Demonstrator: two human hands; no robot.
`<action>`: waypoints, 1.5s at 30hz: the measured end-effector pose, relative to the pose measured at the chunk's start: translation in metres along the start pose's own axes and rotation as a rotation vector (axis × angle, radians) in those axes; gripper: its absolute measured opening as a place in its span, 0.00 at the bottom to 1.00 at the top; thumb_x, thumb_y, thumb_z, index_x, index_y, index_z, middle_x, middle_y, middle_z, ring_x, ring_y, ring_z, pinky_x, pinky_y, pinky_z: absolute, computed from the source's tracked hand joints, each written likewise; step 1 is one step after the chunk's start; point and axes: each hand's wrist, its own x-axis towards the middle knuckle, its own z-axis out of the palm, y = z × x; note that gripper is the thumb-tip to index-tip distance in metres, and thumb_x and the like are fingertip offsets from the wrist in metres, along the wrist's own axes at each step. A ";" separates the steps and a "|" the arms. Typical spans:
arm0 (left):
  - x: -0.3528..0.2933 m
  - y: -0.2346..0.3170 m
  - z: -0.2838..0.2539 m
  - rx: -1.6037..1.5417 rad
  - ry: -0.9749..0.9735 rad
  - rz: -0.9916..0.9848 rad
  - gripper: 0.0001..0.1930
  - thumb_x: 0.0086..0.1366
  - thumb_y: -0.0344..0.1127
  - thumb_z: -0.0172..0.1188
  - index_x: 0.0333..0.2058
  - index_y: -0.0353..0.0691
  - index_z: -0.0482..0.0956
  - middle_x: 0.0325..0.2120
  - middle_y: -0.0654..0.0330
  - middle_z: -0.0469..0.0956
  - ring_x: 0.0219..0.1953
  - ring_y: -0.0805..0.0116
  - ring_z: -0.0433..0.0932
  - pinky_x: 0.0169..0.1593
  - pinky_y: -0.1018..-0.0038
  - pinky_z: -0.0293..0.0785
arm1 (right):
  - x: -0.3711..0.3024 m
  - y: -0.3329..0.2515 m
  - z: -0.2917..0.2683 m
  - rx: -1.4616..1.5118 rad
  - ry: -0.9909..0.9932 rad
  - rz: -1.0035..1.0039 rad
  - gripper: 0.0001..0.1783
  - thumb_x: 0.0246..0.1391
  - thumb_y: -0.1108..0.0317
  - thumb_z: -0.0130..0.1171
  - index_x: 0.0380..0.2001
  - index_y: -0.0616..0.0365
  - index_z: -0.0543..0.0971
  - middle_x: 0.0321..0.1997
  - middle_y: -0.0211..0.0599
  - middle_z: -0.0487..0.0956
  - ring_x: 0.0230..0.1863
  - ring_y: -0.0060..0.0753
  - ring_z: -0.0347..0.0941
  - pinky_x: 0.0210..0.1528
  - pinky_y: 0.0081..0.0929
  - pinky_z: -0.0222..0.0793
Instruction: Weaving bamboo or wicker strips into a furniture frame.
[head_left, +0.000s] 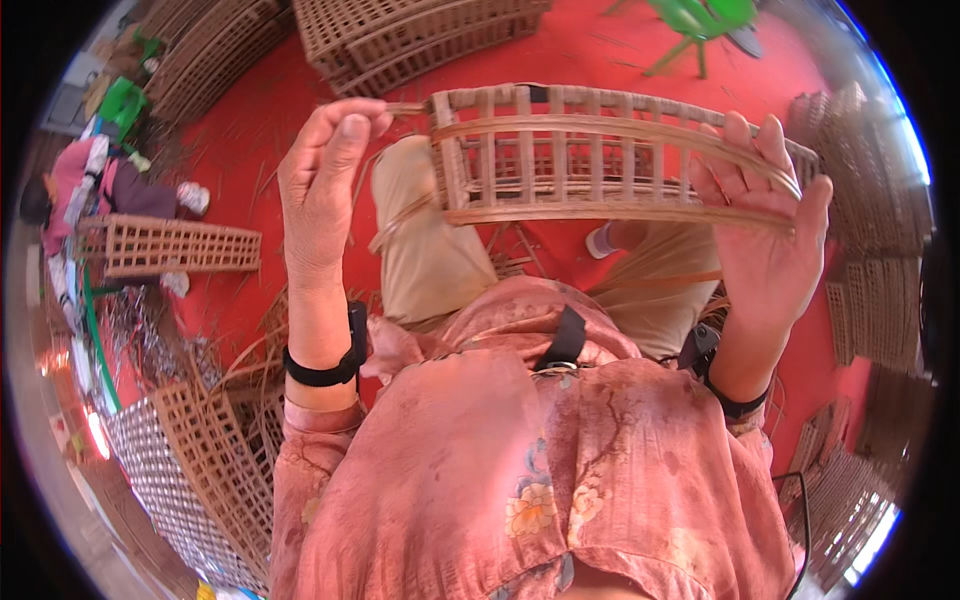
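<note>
A long, narrow woven basket (560, 160) of brown cane strips, with an open lattice side, is held up in front of me above my knees. My left hand (325, 185) is closed in a pinch on the end of a thin cane strip (405, 107) at the basket's upper left corner. My right hand (765, 225) supports the basket's right end, palm toward me and thumb raised. A loose-looking strip (640, 128) runs along the lattice and crosses the fingers of that hand.
Large woven baskets (420, 40) stand ahead on the red floor (600, 60); more are stacked along the right (870, 180). A green chair (700, 25) is at the far right. On the left, a person (95, 185) sits by another lattice piece (180, 247). A lattice basket (205, 450) lies at lower left.
</note>
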 end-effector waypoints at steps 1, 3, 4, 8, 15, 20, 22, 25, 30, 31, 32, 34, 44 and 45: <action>0.008 0.011 0.017 -0.042 -0.077 0.095 0.19 0.74 0.48 0.54 0.43 0.35 0.82 0.36 0.61 0.81 0.41 0.75 0.78 0.47 0.75 0.72 | 0.002 -0.011 -0.001 0.073 0.010 -0.008 0.37 0.73 0.44 0.32 0.70 0.64 0.59 0.71 0.60 0.63 0.71 0.55 0.61 0.72 0.53 0.55; 0.021 0.024 0.045 -0.031 -0.229 0.161 0.19 0.73 0.48 0.55 0.45 0.35 0.81 0.38 0.60 0.82 0.43 0.72 0.78 0.48 0.73 0.73 | 0.003 -0.033 -0.007 0.058 -0.003 -0.025 0.32 0.74 0.49 0.33 0.67 0.64 0.63 0.70 0.56 0.65 0.72 0.52 0.59 0.75 0.53 0.49; 0.027 0.030 0.059 0.011 -0.354 0.217 0.19 0.72 0.47 0.56 0.47 0.35 0.80 0.41 0.59 0.82 0.44 0.70 0.79 0.49 0.72 0.73 | 0.000 -0.043 -0.015 0.174 -0.012 -0.021 0.31 0.74 0.49 0.35 0.66 0.64 0.65 0.69 0.54 0.67 0.73 0.51 0.57 0.75 0.52 0.48; 0.039 0.053 0.120 0.176 -0.717 0.217 0.18 0.72 0.47 0.56 0.45 0.36 0.79 0.35 0.51 0.82 0.38 0.59 0.82 0.43 0.69 0.75 | -0.033 -0.099 -0.048 0.288 0.164 -0.167 0.25 0.72 0.53 0.42 0.57 0.63 0.73 0.63 0.47 0.75 0.69 0.50 0.64 0.72 0.52 0.56; 0.022 0.077 0.186 0.235 -1.052 0.106 0.16 0.73 0.43 0.53 0.41 0.34 0.78 0.24 0.51 0.82 0.28 0.59 0.82 0.37 0.67 0.76 | -0.103 -0.190 -0.136 0.369 0.701 -0.440 0.22 0.70 0.59 0.48 0.55 0.67 0.76 0.55 0.49 0.78 0.58 0.47 0.73 0.55 0.43 0.77; 0.013 0.068 0.213 0.276 -1.105 -0.039 0.12 0.72 0.38 0.54 0.40 0.33 0.75 0.25 0.50 0.80 0.28 0.63 0.80 0.37 0.69 0.74 | -0.143 -0.232 -0.186 0.388 0.720 -0.459 0.24 0.72 0.56 0.44 0.53 0.67 0.75 0.49 0.48 0.83 0.57 0.52 0.76 0.50 0.48 0.79; 0.013 0.071 0.224 0.335 -1.143 0.006 0.12 0.72 0.38 0.55 0.42 0.33 0.74 0.26 0.57 0.79 0.29 0.67 0.75 0.38 0.71 0.73 | -0.161 -0.241 -0.203 0.414 0.773 -0.505 0.25 0.73 0.55 0.41 0.53 0.67 0.75 0.49 0.48 0.83 0.56 0.53 0.77 0.46 0.47 0.81; 0.003 0.067 0.238 0.182 -1.216 -0.118 0.14 0.73 0.40 0.56 0.46 0.33 0.72 0.31 0.59 0.79 0.30 0.67 0.75 0.38 0.72 0.73 | -0.177 -0.253 -0.228 0.422 0.832 -0.584 0.25 0.73 0.55 0.39 0.53 0.68 0.73 0.49 0.48 0.83 0.55 0.54 0.77 0.44 0.46 0.82; -0.016 0.079 0.254 0.029 -1.327 -0.528 0.15 0.75 0.45 0.54 0.46 0.39 0.76 0.27 0.67 0.76 0.23 0.80 0.69 0.29 0.82 0.68 | -0.195 -0.271 -0.234 0.476 0.750 -0.666 0.24 0.73 0.55 0.40 0.50 0.67 0.75 0.51 0.50 0.81 0.52 0.56 0.77 0.41 0.46 0.82; -0.014 0.081 0.251 0.026 -1.333 -0.518 0.15 0.75 0.45 0.54 0.46 0.39 0.76 0.27 0.67 0.76 0.23 0.80 0.69 0.29 0.82 0.68 | -0.197 -0.273 -0.234 0.469 0.747 -0.673 0.24 0.73 0.55 0.40 0.50 0.67 0.75 0.51 0.50 0.81 0.52 0.56 0.77 0.41 0.46 0.82; -0.011 0.083 0.246 0.059 -1.243 -0.461 0.14 0.75 0.44 0.53 0.44 0.38 0.78 0.25 0.69 0.74 0.23 0.82 0.67 0.28 0.82 0.65 | -0.194 -0.270 -0.230 0.462 0.748 -0.687 0.24 0.72 0.54 0.41 0.48 0.66 0.76 0.51 0.50 0.81 0.52 0.55 0.77 0.41 0.46 0.82; -0.002 0.091 0.228 0.040 -1.057 -0.283 0.16 0.75 0.43 0.53 0.37 0.37 0.83 0.20 0.73 0.68 0.22 0.85 0.60 0.25 0.81 0.56 | -0.188 -0.262 -0.218 0.394 0.783 -0.706 0.23 0.71 0.53 0.45 0.44 0.62 0.79 0.51 0.49 0.82 0.50 0.51 0.78 0.43 0.44 0.81; 0.081 0.045 -0.085 0.385 -0.345 -0.155 0.09 0.67 0.38 0.63 0.32 0.39 0.81 0.18 0.79 0.60 0.21 0.88 0.53 0.24 0.83 0.45 | -0.049 -0.097 -0.117 -0.202 0.575 -0.278 0.20 0.66 0.51 0.56 0.29 0.55 0.80 0.33 0.39 0.83 0.39 0.36 0.81 0.33 0.31 0.76; 0.077 0.024 -0.118 0.346 -0.284 -0.217 0.10 0.66 0.39 0.64 0.32 0.39 0.81 0.19 0.78 0.61 0.21 0.88 0.56 0.24 0.82 0.48 | -0.030 -0.069 -0.108 -0.177 0.557 -0.239 0.20 0.66 0.51 0.56 0.29 0.55 0.80 0.33 0.39 0.83 0.39 0.36 0.81 0.33 0.31 0.76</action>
